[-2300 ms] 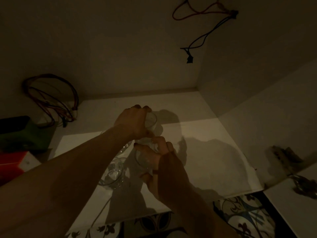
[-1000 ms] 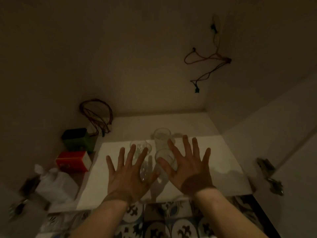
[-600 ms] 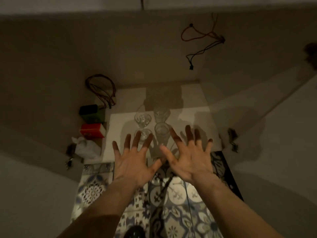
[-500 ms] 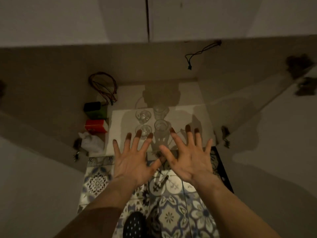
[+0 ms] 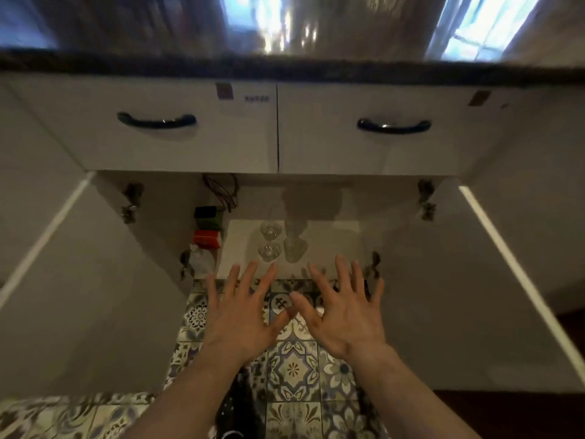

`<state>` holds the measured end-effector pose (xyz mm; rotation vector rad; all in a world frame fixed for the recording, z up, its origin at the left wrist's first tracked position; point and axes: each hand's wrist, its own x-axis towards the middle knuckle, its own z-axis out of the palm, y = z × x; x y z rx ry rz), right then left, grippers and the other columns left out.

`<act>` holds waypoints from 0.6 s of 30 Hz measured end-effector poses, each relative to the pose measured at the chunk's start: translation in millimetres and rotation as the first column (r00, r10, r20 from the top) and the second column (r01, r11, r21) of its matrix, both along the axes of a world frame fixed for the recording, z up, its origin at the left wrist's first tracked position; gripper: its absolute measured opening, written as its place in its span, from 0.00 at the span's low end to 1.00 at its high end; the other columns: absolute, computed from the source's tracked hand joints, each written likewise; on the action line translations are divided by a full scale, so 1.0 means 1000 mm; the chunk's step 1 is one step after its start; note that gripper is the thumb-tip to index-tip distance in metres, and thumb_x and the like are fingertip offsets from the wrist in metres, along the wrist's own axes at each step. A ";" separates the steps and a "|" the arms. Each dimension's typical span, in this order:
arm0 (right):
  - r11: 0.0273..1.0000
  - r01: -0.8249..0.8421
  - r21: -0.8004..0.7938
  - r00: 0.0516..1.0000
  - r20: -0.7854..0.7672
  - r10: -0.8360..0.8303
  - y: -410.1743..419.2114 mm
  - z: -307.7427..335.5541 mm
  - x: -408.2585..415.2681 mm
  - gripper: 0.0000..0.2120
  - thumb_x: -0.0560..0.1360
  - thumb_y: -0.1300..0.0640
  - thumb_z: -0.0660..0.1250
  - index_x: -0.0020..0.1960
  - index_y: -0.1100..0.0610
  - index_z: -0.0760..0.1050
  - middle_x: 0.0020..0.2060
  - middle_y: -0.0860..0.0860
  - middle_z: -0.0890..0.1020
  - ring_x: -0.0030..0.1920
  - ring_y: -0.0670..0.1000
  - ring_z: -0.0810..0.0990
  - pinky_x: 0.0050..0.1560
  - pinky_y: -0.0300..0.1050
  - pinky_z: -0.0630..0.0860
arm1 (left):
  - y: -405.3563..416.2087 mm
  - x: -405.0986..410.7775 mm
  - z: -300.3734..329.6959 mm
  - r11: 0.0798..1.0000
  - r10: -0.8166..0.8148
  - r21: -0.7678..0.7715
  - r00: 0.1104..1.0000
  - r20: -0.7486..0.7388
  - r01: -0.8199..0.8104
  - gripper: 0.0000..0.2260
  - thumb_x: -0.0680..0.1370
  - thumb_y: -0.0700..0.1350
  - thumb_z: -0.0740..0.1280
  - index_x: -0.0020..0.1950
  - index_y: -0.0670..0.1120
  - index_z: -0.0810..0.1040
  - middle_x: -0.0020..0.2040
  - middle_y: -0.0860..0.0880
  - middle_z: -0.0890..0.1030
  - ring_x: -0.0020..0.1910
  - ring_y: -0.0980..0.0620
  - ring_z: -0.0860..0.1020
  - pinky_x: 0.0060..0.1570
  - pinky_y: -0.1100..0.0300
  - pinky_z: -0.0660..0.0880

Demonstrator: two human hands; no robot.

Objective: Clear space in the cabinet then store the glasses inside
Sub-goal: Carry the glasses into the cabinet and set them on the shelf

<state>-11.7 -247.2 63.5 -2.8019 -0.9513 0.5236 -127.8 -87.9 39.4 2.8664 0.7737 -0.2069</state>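
Several clear glasses point(image 5: 282, 242) stand in a tight cluster on the pale floor of the open cabinet point(image 5: 332, 245), near its front middle. My left hand point(image 5: 242, 315) and my right hand point(image 5: 343, 312) hover side by side outside the cabinet, above the patterned floor tiles, palms down. All fingers are spread and both hands hold nothing. The fingertips sit just short of the cabinet's front edge, apart from the glasses.
A red box point(image 5: 207, 238), a dark green box point(image 5: 207, 217), a white bag point(image 5: 201, 259) and coiled wires point(image 5: 223, 190) sit at the cabinet's left side. Both cabinet doors point(image 5: 79, 280) stand wide open. Two drawers with dark handles point(image 5: 156, 120) lie under the dark countertop point(image 5: 285, 66).
My hands let go of the glasses and drew back out of the cabinet with fingers spread. The view pulled away and upward, so the drawers and countertop now show.
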 end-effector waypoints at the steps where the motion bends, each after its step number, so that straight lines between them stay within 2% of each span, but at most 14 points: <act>1: 1.000 -0.005 0.006 1.000 0.011 0.005 -0.002 0.008 -0.002 0.41 0.69 0.19 0.30 0.79 0.33 0.38 0.82 0.51 0.37 0.80 0.58 0.31 0.74 0.73 0.33 | -0.001 -0.003 0.009 1.000 0.006 0.002 1.000 0.012 -0.006 0.38 0.71 0.79 0.36 0.78 0.65 0.34 0.82 0.52 0.42 0.81 0.45 0.40 0.73 0.32 0.37; 5: 0.999 -0.010 0.040 0.998 0.067 0.008 -0.024 0.093 -0.024 0.40 0.70 0.19 0.31 0.79 0.32 0.37 0.82 0.52 0.38 0.79 0.59 0.31 0.73 0.74 0.34 | -0.019 -0.030 0.095 1.000 0.025 0.013 0.998 0.055 -0.026 0.39 0.70 0.79 0.37 0.77 0.66 0.33 0.83 0.52 0.41 0.80 0.46 0.38 0.73 0.34 0.34; 9: 0.997 0.001 0.075 0.996 0.087 -0.007 -0.032 0.159 -0.037 0.40 0.69 0.19 0.31 0.78 0.32 0.36 0.81 0.51 0.36 0.79 0.59 0.29 0.73 0.74 0.33 | -0.018 -0.043 0.157 0.999 0.019 0.028 0.992 0.127 -0.023 0.38 0.70 0.80 0.39 0.77 0.68 0.34 0.82 0.54 0.40 0.80 0.47 0.38 0.74 0.34 0.35; 12: 0.998 -0.010 0.057 0.994 0.105 0.004 -0.032 0.194 -0.043 0.40 0.69 0.19 0.30 0.78 0.33 0.35 0.81 0.52 0.35 0.78 0.58 0.28 0.73 0.74 0.35 | -0.010 -0.050 0.194 0.997 0.027 0.060 0.983 0.179 -0.038 0.39 0.71 0.80 0.40 0.79 0.67 0.38 0.82 0.53 0.43 0.80 0.47 0.41 0.74 0.33 0.37; 18: 0.997 0.004 0.072 0.988 0.151 -0.015 -0.021 0.247 -0.052 0.40 0.70 0.20 0.31 0.79 0.34 0.36 0.82 0.52 0.38 0.80 0.58 0.32 0.74 0.74 0.36 | 0.003 -0.055 0.251 0.995 0.044 0.072 0.974 0.222 -0.061 0.39 0.72 0.79 0.41 0.80 0.64 0.43 0.83 0.51 0.48 0.81 0.46 0.45 0.74 0.33 0.38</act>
